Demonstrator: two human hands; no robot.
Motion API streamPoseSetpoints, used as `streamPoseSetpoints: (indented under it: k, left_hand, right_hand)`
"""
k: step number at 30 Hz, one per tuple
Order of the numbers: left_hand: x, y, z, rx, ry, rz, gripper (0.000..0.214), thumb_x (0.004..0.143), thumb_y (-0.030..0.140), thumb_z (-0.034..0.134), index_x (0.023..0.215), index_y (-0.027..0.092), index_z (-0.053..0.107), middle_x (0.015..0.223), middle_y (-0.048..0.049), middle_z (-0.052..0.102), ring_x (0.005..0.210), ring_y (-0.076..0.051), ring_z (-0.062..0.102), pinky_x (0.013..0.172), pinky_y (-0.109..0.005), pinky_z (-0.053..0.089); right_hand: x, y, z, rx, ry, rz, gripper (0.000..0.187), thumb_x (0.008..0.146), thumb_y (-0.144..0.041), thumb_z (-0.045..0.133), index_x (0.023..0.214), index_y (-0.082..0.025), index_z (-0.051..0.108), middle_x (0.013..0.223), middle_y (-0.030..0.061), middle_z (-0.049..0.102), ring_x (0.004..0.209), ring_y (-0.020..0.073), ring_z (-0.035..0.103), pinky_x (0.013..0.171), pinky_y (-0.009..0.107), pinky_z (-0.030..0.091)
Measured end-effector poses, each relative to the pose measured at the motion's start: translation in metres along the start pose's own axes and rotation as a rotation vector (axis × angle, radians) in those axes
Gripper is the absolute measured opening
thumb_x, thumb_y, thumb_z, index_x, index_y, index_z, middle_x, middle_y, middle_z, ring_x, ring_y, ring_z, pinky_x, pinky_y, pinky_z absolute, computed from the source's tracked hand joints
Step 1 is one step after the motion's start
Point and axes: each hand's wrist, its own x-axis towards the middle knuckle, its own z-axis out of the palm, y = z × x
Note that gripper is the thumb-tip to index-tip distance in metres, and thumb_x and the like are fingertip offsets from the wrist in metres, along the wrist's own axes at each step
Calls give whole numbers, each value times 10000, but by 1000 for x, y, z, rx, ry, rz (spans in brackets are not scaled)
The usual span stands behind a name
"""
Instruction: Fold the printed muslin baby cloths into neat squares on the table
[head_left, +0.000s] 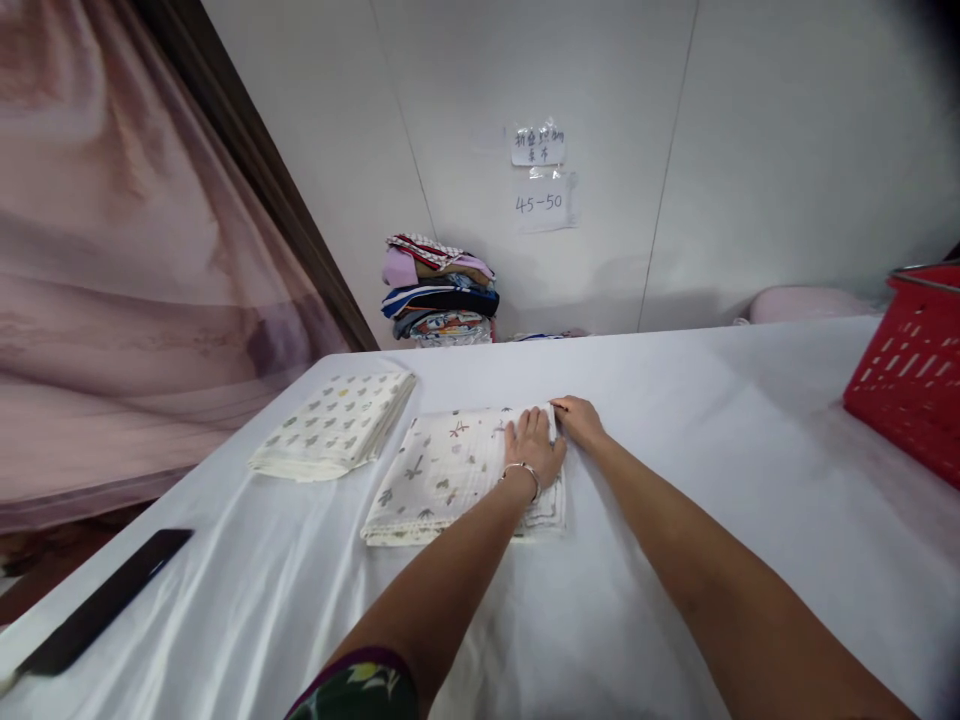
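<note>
A folded white cloth with small plant prints [442, 475] lies in the middle of the white table [675, 480]. My left hand [534, 448], with a bracelet at the wrist, rests flat on the cloth's right part with fingers stretched out. My right hand [577, 418] sits at the cloth's far right corner, fingers curled on its edge. A second folded printed cloth [335, 423] lies to the left, apart from both hands.
A red plastic basket [911, 370] stands at the right edge of the table. A stack of folded coloured fabrics [439, 292] sits by the wall behind. A black flat object [105, 600] lies at the near left. Pink curtain [112, 250] hangs left.
</note>
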Motion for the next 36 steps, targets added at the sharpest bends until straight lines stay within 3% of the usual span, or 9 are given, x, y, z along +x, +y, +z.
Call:
streamPoseSetpoints:
  k: [18, 27, 32, 34, 36]
  left_hand:
    - [0, -3, 0, 4, -10, 37, 717, 830, 602, 214, 1416, 195, 146, 1494, -21, 109, 1369, -204, 19, 1102, -468, 29]
    - [-2, -1, 0, -4, -28, 65, 706, 834, 609, 200, 1406, 195, 182, 1485, -37, 163, 1363, -239, 49, 1090, -499, 21]
    - [0, -4, -21, -153, -110, 24, 627, 858, 586, 136, 1346, 235, 312, 1456, -37, 256, 1340, -211, 183, 1080, -458, 159]
    - [-6, -17, -35, -174, -134, 10, 650, 839, 626, 136, 1333, 251, 333, 1457, -39, 254, 1337, -217, 196, 1065, -449, 209]
    - [-20, -35, -45, -113, -97, 31, 688, 811, 672, 165, 1346, 264, 311, 1475, -32, 204, 1351, -231, 143, 1076, -473, 166]
  right_hand:
    - [-2, 6, 2, -50, -10, -63, 329, 847, -238, 403, 1082, -255, 633, 1025, 14, 648, 924, 152, 574, 802, 243, 419]
    - [-2, 7, 2, -69, 8, -75, 310, 819, -237, 408, 980, -235, 672, 957, 23, 662, 884, 155, 585, 787, 248, 433]
    - [-3, 11, 2, -34, 5, -71, 336, 798, -243, 398, 998, -208, 666, 975, 38, 668, 893, 165, 592, 802, 269, 441]
    - [-4, 12, 3, -18, 7, -63, 350, 797, -262, 391, 1009, -201, 663, 993, 46, 668, 921, 180, 589, 822, 292, 438]
    - [-4, 11, 4, -6, 10, -60, 359, 793, -288, 395, 1014, -195, 662, 1009, 51, 667, 952, 194, 583, 843, 311, 432]
